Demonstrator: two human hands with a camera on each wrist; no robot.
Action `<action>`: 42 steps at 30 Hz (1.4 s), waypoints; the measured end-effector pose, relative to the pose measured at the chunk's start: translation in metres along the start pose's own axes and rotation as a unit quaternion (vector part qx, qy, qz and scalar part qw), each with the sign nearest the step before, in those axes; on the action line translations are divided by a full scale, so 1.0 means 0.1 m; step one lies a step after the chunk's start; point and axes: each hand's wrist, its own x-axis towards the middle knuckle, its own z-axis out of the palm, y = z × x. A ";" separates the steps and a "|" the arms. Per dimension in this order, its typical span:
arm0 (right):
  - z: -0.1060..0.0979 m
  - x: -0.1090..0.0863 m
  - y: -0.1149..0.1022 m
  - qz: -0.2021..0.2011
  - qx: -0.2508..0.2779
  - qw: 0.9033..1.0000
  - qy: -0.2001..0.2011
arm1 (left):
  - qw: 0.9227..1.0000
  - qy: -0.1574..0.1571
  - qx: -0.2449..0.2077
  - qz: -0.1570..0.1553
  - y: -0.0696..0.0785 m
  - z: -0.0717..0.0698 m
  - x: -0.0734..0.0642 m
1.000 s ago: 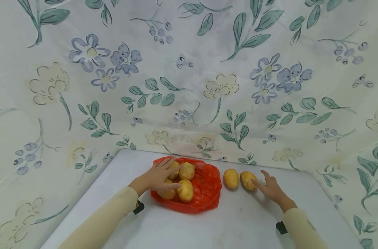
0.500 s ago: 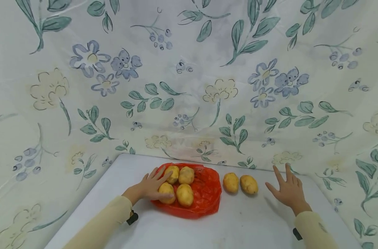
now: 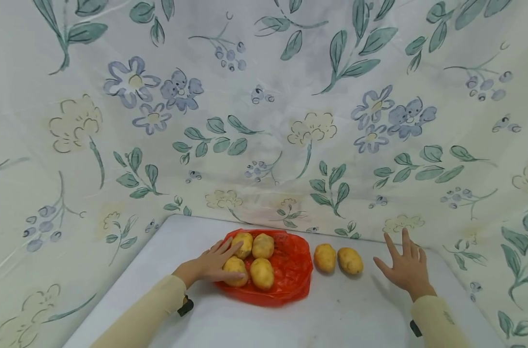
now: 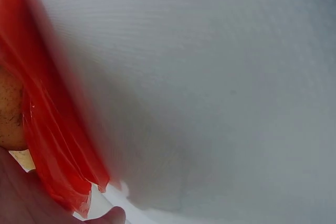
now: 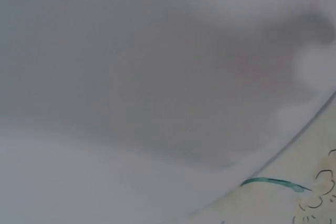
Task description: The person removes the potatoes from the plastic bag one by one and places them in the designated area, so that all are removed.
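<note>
A red plastic bag [image 3: 292, 270] lies spread on the white table with several potatoes [image 3: 262, 274] on it. My left hand [image 3: 211, 265] has its fingers spread at the bag's left edge, overlapping the front left potato [image 3: 235, 279] in the head view. In the left wrist view, part of that hand [image 4: 31, 198] shows below the bag's crumpled red edge [image 4: 58, 140] and a potato [image 4: 9, 111]. Two more potatoes, one left [image 3: 324, 257] and one right [image 3: 350, 261], sit side by side right of the bag. Farther right, my right hand [image 3: 406, 268] is spread over the table, holding nothing.
The white table [image 3: 333, 319] ends at the back against a hanging cloth [image 3: 264, 145] printed with flowers and leaves. In the right wrist view, a hand's shadow [image 5: 184, 77] falls on the tabletop near its edge.
My right hand has moved off the right loose potato, away to the right, with its fingers spread. My left hand has shifted slightly left and down along the bag. The potatoes keep their places.
</note>
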 end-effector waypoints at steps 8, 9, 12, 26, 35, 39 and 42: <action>-0.01 0.06 -0.11 -0.005 -0.012 1.000 0.010 | 1.000 -0.002 -0.006 0.006 0.03 -0.01 0.01; -0.01 0.07 -0.12 -0.007 -0.014 1.000 0.010 | 1.000 -0.002 -0.009 0.005 0.04 -0.01 0.01; 0.01 0.08 -0.17 -0.016 -0.011 1.000 0.011 | 1.000 -0.003 -0.011 -0.001 0.04 0.01 0.01; -0.04 0.29 -0.65 -0.074 0.017 0.997 0.019 | 1.000 0.011 -0.013 0.002 0.04 -0.01 -0.01; 0.01 0.34 -1.01 -0.104 0.037 0.994 0.011 | 1.000 0.004 -0.011 0.003 0.06 -0.02 -0.02; 0.04 0.31 -1.18 -0.126 0.047 0.991 0.016 | 1.000 -0.001 -0.011 0.003 0.07 -0.01 -0.03; 0.07 0.28 -1.32 -0.151 0.055 0.987 0.015 | 1.000 -0.002 -0.011 -0.001 0.07 0.01 -0.04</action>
